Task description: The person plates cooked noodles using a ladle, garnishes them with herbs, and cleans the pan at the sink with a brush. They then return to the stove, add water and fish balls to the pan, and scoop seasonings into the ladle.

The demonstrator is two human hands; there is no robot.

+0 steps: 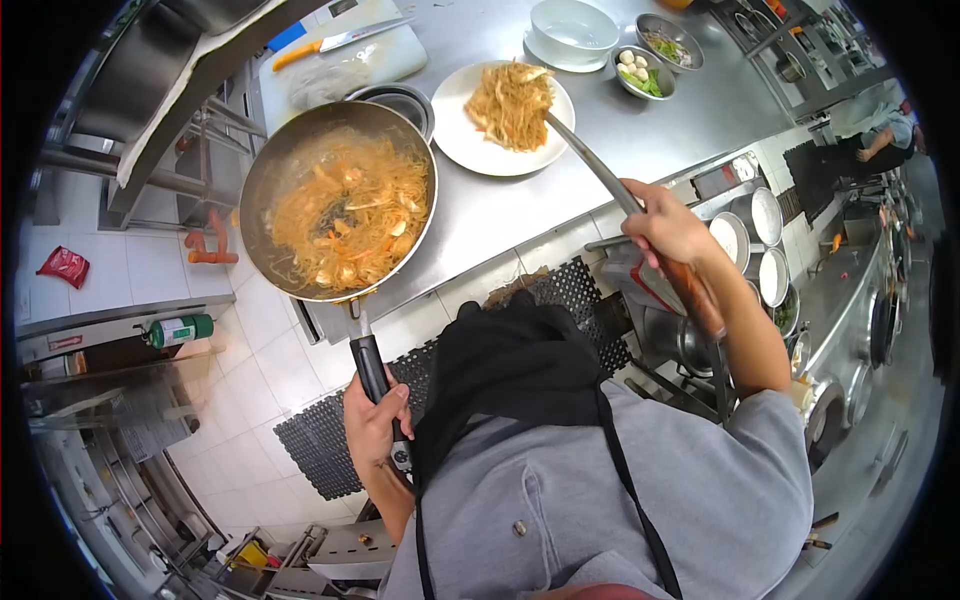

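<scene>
The left hand point(378, 412) is wrapped tight around the black handle of a round, dark-walled frying pan point(257, 215), which is held over the worktop's near left corner. That grip, well back on the handle, probably steadies the pan's weight and brings its orange-brown noodles point(350, 225) near the wide white round plate point(452, 138). The right hand point(665, 228) is closed around a long metal utensil with a brown wooden handle point(690, 292); its far end reaches the heaped noodles point(508, 105) on the plate. The plate lies close to the near edge, presumably for easy reach from the pan.

The worktop point(715, 95) is shiny steel. Toward its far left corner, a knife with an orange handle point(330, 44) rests on a pale cutting board point(400, 60); a clear bowl point(578, 35) stands by the far edge. Below, a black perforated mat point(312, 445) covers part of the white-tiled floor point(285, 365). Another person point(882, 140) is at far right.
</scene>
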